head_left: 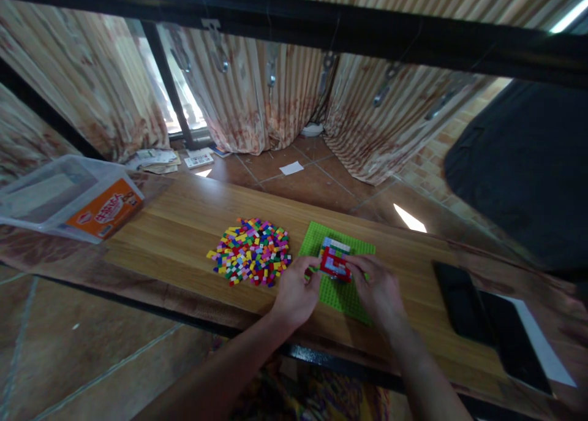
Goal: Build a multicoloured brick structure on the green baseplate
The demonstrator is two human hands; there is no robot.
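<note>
A small build of toy bricks [334, 263], mostly red with light blue, purple and white pieces, sits over the green studded baseplate [342, 295]. Whether it is pressed onto the plate or held just above it, I cannot tell. My left hand [296, 291] pinches the build's left edge between thumb and fingers. On the opposite side, my right hand [379, 289] has its fingers closed on the right edge. A heap of loose, many-coloured toy bricks [252, 252] lies to the left of the baseplate, near my left hand.
A clear plastic box [55, 219] with an orange label stands at the table's left end. Dark flat slabs [466, 301] and a white sheet [544, 341] lie at the right on the wooden tabletop [165, 243]. A black metal bar [294, 16] crosses above; curtains hang behind.
</note>
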